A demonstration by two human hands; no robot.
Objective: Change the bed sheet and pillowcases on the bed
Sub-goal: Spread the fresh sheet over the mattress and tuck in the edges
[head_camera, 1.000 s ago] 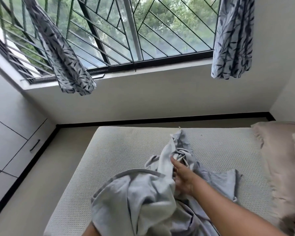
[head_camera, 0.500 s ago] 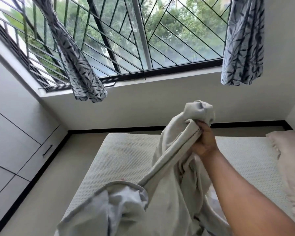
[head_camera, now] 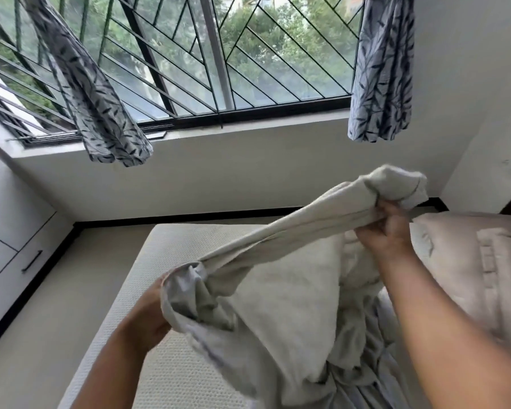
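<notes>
Sagging, crumpled grey sheet [head_camera: 278,305] overhangs dimpled white mattress [head_camera: 165,373].

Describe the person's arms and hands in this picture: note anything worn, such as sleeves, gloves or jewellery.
Both forearms are bare, with no sleeve in view. The right hand shows no glove, watch or bracelet. The left hand is gloveless too; its fingers are hidden behind the sheet.
</notes>
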